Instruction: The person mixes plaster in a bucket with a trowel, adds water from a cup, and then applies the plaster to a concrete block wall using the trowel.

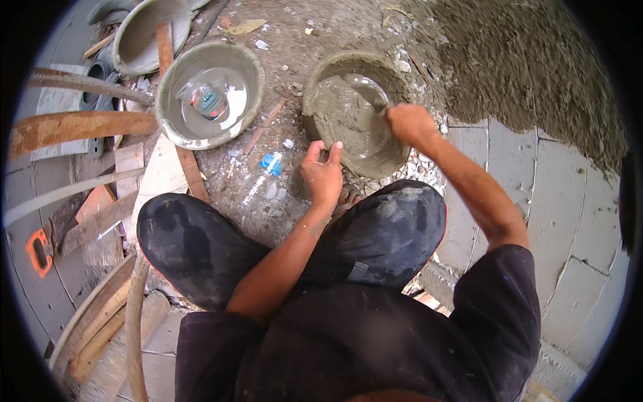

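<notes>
A round basin (309, 110) of wet grey mortar (351, 120) stands on the ground in front of my crossed legs. My right hand (410, 124) is closed round a tool at the basin's right side. It looks like a trowel (386, 110), coated grey, with its blade mostly hidden by the mortar. My left hand (323, 171) is at the near left rim of the same basin, thumb and curled fingers closed on the edge. To the left, a second basin (164, 110) holds greyish water and a plastic container (209, 102) with a dark label.
A clear plastic bottle (258, 179) with a blue label lies left of my left hand. Wooden boards (87, 124) and an orange-handled saw (40, 253) lie at the left. Another basin (124, 47) stands at the far left. Wet mortar (529, 60) covers the grey blocks (556, 201) at the far right.
</notes>
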`<state>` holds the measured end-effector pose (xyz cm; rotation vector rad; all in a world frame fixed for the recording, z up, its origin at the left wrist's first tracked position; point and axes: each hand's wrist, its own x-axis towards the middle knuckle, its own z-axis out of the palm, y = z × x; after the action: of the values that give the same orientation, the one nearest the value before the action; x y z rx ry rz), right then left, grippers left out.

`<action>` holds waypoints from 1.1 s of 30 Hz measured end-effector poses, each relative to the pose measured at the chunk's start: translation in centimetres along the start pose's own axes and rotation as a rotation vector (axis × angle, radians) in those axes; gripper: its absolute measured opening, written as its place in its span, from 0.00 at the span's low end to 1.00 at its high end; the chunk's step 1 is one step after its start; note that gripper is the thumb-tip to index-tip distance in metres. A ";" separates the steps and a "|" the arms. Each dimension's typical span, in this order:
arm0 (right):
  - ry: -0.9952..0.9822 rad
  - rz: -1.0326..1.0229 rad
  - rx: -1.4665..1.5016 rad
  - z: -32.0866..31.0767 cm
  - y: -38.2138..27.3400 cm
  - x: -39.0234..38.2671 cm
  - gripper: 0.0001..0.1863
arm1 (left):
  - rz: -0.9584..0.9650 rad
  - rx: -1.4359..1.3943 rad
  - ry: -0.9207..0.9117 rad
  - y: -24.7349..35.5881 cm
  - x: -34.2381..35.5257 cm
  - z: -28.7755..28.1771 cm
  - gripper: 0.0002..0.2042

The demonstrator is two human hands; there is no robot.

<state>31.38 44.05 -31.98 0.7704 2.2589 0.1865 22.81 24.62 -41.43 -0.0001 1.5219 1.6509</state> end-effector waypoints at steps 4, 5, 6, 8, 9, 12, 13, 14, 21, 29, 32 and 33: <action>0.015 -0.112 0.219 3.5 -2.2 -1.2 0.15 | 0.042 0.060 -0.064 -1.0 0.4 0.1 0.08; -0.039 -0.138 0.269 3.6 -2.6 -1.9 0.17 | 0.060 0.065 -0.062 -1.2 0.4 0.2 0.08; -0.097 -0.157 0.322 3.7 -2.8 -2.5 0.18 | 0.058 0.065 -0.062 -1.3 0.6 0.1 0.08; -0.114 -0.161 0.433 3.6 -2.8 -3.3 0.20 | 0.107 0.145 -0.044 -1.5 0.9 -0.2 0.08; -0.123 -0.170 0.546 3.8 -2.8 -3.3 0.21 | 0.108 0.151 -0.043 -1.1 0.8 -0.1 0.08; -0.115 -0.134 0.783 3.9 -2.3 -3.4 0.23 | 0.129 0.132 0.019 -0.2 0.6 0.3 0.11; -0.149 -0.110 0.899 3.8 -2.2 -3.4 0.23 | 0.135 0.078 0.014 0.1 0.6 0.3 0.11; -0.144 -0.111 0.939 4.1 -2.2 -3.3 0.24 | 0.142 0.024 0.010 0.3 0.6 0.3 0.12; -0.419 0.070 1.701 5.8 -3.5 -3.0 0.23 | 0.152 0.162 0.016 0.2 1.1 0.3 0.11; -0.127 0.199 1.244 1.0 2.5 -7.9 0.19 | 0.096 0.124 0.008 0.1 1.1 -0.1 0.12; 0.258 0.032 0.490 -2.0 5.2 -7.4 0.18 | 0.138 0.210 -0.048 -0.1 1.3 -0.3 0.08; 0.195 0.102 0.329 -3.1 4.5 -5.9 0.16 | 0.142 0.214 -0.050 0.1 1.3 -0.5 0.08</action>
<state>34.64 44.60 -24.66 1.0808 2.4703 -0.0690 21.69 24.93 -42.17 0.2687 1.6847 1.5767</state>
